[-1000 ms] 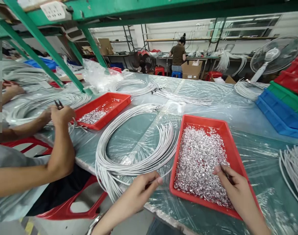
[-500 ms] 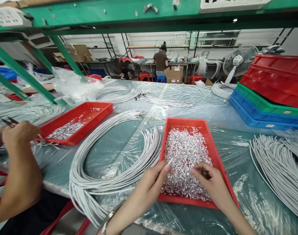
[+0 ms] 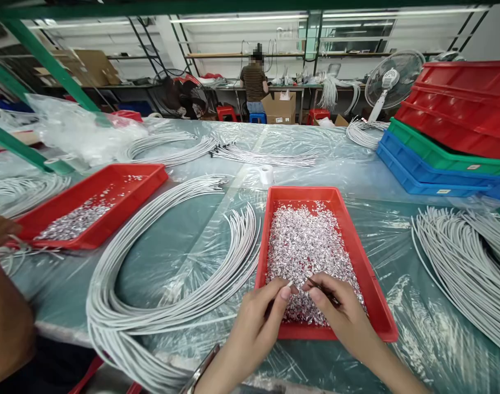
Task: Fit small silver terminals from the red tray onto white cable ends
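My left hand (image 3: 260,314) pinches the end of a white cable (image 3: 290,283) between thumb and forefinger. Close beside it, my right hand (image 3: 340,306) is closed on a slim dark tool (image 3: 313,283) that looks like tweezers; the fingers hide most of it. Both hands are over the near half of a red tray (image 3: 373,284), which holds a layer of small silvery scraps (image 3: 307,241). To the left lies a big looped bundle of white cables (image 3: 105,284), with its cut ends pointing toward the tray.
A second red tray (image 3: 97,241) with scraps lies left, near a co-worker's arm (image 3: 7,306). At right are another cable bundle (image 3: 463,268) and stacked trays (image 3: 447,142). A white roll (image 3: 266,174) stands behind my tray. A person (image 3: 256,82) sits at the back bench.
My hands have come closer together, the right one moving left toward the cable end. The view has tilted down and shifted right. The co-worker's arm is now partly out of view, and their pliers no longer show.
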Motion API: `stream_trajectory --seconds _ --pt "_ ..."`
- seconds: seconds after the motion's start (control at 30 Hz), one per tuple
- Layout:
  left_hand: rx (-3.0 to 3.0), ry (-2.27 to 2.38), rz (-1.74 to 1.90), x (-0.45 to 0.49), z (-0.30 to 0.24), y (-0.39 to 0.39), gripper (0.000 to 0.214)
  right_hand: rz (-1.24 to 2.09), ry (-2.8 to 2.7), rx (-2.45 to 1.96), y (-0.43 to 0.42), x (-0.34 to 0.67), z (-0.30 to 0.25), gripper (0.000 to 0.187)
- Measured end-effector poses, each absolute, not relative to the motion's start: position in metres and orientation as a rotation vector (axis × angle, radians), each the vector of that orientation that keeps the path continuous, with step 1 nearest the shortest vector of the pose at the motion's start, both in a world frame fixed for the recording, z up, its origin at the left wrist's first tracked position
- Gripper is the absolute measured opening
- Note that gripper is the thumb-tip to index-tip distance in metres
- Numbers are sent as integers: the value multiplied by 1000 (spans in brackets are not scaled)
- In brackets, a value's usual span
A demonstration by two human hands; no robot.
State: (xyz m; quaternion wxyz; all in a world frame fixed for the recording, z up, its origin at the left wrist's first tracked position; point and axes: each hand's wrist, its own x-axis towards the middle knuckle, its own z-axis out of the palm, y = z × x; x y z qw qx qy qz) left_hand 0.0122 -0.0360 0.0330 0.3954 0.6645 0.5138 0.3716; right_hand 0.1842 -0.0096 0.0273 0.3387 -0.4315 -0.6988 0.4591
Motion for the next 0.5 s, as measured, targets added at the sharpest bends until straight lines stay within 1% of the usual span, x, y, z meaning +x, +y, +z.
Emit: stream_trajectory --seconds 0.2,0.5 --pt "1644 1222 902 13 27 -36 25 1205 -1857 -1145 -8 184 30 23" --pt "1452 1083 845 8 24 -33 30 1183 -1916 -1182 -11 180 30 18"
